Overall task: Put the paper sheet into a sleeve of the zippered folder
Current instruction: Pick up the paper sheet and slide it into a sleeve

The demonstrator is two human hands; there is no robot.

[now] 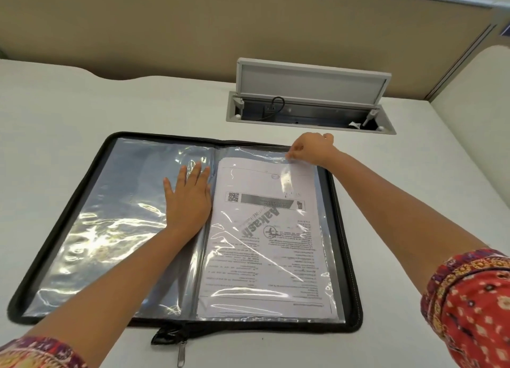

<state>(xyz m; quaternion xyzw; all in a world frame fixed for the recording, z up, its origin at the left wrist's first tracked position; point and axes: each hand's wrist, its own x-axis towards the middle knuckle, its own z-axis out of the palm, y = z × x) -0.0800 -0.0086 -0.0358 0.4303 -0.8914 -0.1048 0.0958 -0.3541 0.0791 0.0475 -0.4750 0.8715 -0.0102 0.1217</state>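
We see the zippered folder [346, 229] lying open and flat on the pale desk [82, 105], and we place everything else against it. On its right half lies the paper sheet [265, 246], a printed page with a QR code and a dark banner, turned upside down to us; it sits inside the clear sleeve [323, 246] of that half, with glare streaks of the plastic running across the print, and its far edge lies close to the sleeve's opening at the folder's far edge. There the right hand [311, 149] is at the sleeve's far right corner, its fingers [294, 154] curled together and pinching the top edge of the plastic; we cannot tell whether they also catch the paper. The left hand [187, 199] rests flat on the clear plastic of the folder's left half, just beside the spine, with its fingers [197, 171] straight and slightly spread, pointing toward the folder's far edge. Both forearms reach in over the folder's near edge, and patterned red sleeves show at the wrists' near ends. The zipper pull [180, 354] hangs out from the middle of the folder's near edge onto the desk. Beyond the folder's far right corner, a cable hatch [309, 97] in the desk stands with its lid raised, a dark cable visible inside.
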